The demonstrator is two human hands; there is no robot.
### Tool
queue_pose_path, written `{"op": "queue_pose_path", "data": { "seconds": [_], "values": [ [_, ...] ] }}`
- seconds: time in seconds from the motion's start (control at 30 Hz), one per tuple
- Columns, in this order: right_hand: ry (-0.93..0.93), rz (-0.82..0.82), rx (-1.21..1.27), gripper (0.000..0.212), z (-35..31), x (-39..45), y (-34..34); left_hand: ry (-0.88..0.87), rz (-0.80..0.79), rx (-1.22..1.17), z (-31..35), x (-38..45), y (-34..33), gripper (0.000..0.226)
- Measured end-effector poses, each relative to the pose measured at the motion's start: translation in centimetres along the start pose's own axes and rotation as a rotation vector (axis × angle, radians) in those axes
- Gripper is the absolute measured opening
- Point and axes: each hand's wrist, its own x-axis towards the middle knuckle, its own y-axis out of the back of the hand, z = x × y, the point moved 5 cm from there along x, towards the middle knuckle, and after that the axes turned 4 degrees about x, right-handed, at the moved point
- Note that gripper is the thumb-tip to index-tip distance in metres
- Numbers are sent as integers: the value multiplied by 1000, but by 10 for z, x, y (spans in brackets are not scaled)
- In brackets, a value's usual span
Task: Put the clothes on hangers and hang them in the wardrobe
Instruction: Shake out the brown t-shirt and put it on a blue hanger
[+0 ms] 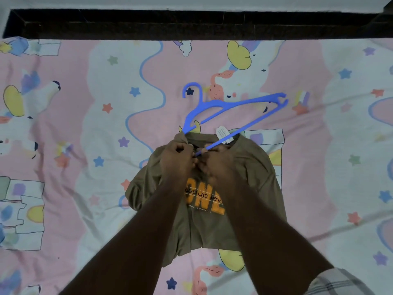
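Observation:
An olive-brown T-shirt (pixel 253 167) with an orange print lies on the bed in the middle of the view. A blue plastic hanger (pixel 223 105) sticks out of its collar, one end tucked inside the neck opening, its hook pointing away from me. My left hand (pixel 177 155) grips the collar's left side in a fist. My right hand (pixel 217 161) holds the collar's front edge where the hanger's bottom bar enters; its fingertips are hidden by fabric. A white label shows at the back of the collar.
The bed sheet (pixel 85 124) is pink and white with stars and cartoon prints and fills most of the view. A dark wooden headboard (pixel 191 24) runs along the far edge.

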Motion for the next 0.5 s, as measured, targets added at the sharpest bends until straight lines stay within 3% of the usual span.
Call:
{"op": "queue_pose_path", "data": {
  "seconds": [0.1, 0.17, 0.23, 0.4, 0.5],
  "values": [
    [-52, 14, -69, 13, 24, -9, -9, -11, 0, 62, -4, 2, 6, 12],
    [-21, -12, -399, 8, 29, -6, 1, -24, 28, 101, -5, 1, 11, 3],
    [62, -10, -656, 7, 25, -6, 18, -65, 74, 161, -4, 0, 15, 11],
    [321, 243, -730, 13, -27, -13, 76, -245, -14, 301, 11, -7, -8, 4],
    [275, 355, -489, 10, -43, -4, 105, -351, -148, 420, 19, -12, -35, 13]
  ]
}}
